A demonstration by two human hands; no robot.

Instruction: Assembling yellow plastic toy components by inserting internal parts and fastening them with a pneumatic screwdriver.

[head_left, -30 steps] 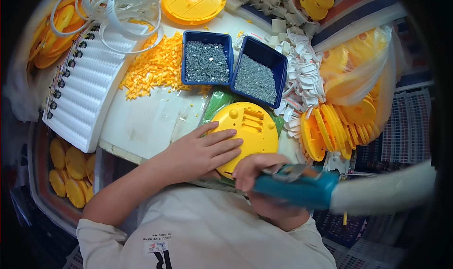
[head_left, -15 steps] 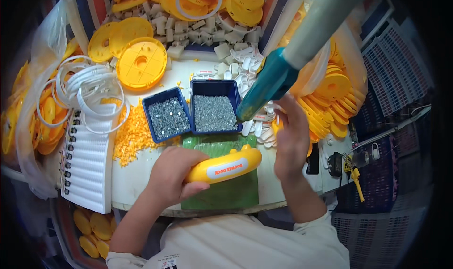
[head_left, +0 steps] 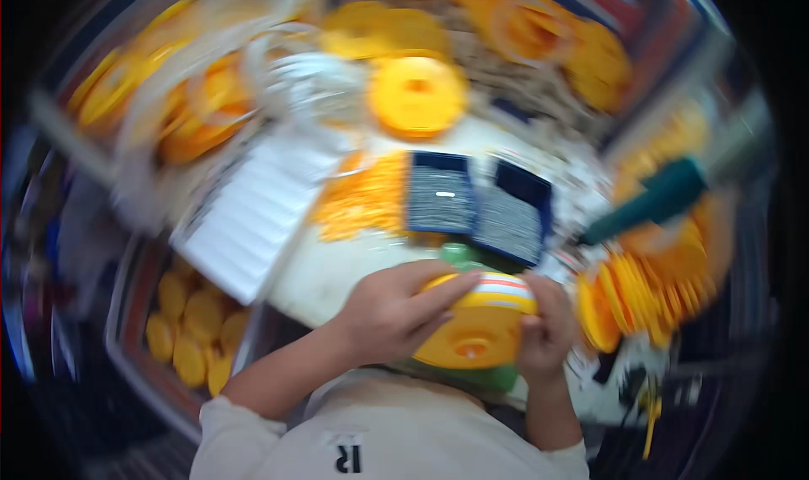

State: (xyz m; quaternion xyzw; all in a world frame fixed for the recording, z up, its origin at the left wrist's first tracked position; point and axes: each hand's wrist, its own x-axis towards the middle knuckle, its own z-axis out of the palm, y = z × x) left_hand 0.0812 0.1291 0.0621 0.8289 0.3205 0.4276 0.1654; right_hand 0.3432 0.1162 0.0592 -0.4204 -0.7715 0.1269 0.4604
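Filling the middle of the view, a white counter point(head_left: 312, 273) carries most of the spread, blurred in places. Beside its left end sits a crate point(head_left: 126, 320) with round yellow pieces point(head_left: 202, 313) inside. Next in size is a white ridged panel point(head_left: 261, 206), slanting across the counter's left part. At the right, yellow discs point(head_left: 645, 290) stand in a leaning row, a teal handheld tool point(head_left: 649, 202) just above them in the view. 2 dark blue bins, a left bin point(head_left: 440, 161) and a right bin point(head_left: 522, 181), hold small grey bits. Beyond the left bin lies a round yellow part point(head_left: 417, 101).

Near the counter's front edge, above a green mat point(head_left: 501, 380), a yellow casing point(head_left: 484, 320) is held tilted between 2 hands: the left hand point(head_left: 400, 307) grasps its left side, the right hand point(head_left: 548, 324) its right edge. Smallest are loose yellow chips point(head_left: 366, 202), heaped between the panel and the left bin.
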